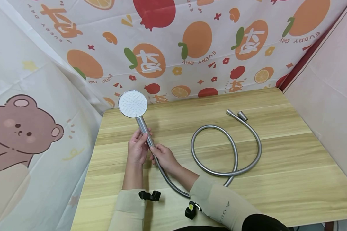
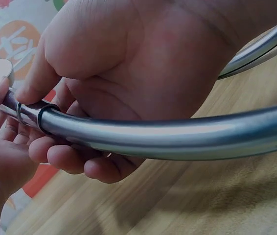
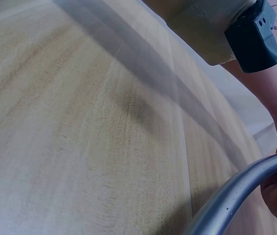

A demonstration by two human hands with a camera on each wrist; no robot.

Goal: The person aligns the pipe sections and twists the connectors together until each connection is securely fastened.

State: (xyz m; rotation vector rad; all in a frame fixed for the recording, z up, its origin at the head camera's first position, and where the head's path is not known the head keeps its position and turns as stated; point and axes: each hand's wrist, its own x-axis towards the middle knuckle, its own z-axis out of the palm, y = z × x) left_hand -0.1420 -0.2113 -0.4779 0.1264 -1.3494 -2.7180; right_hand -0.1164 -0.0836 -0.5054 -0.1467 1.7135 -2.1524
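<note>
A round white-faced shower head (image 1: 132,103) with a chrome handle (image 1: 142,124) is raised over the left part of the table, its spray face toward the head camera. My left hand (image 1: 137,148) grips the handle, thumb lying along it. Just below, my right hand (image 1: 166,158) pinches the upper end of the metal shower hose (image 1: 173,187), where hose and handle meet. Two dark rings show near that meeting place in the left wrist view, beside the right hand (image 2: 128,63); fingers partly cover it. In the right wrist view the hose (image 3: 236,188) curves past at lower right.
The remainder of the hose lies in a loop (image 1: 192,146) on the wooden table (image 1: 292,179), its free end with metal fittings (image 1: 242,116) toward the back. A fruit-print curtain (image 1: 173,41) hangs behind the table, and a bear-print cloth (image 1: 46,179) hangs at the left.
</note>
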